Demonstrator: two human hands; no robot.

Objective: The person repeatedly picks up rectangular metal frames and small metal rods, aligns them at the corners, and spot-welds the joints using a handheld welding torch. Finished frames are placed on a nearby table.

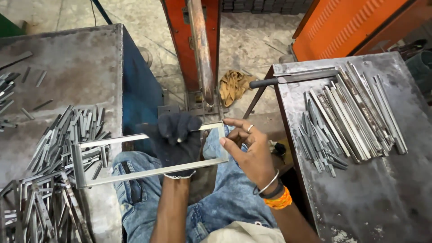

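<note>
1. Left hand (176, 141), in a dark glove, was clenched around the rectangular metal frame (150, 158), gripping it near the middle.
2. Right hand (250, 150), bare, pinched the frame's right end between thumb and fingers.
3. Frame sat level above the lap, all four sides already joined, just below the red machine (198, 45).
4. Loose metal strips (348, 117) lay unused on the table (387, 189) right of the right hand; more pieces (54, 157) lay piled left of the left hand.

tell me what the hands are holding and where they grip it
Both hold one rectangular metal frame: the gloved left hand around its middle, the bare right hand with fingers at its right end.
</note>
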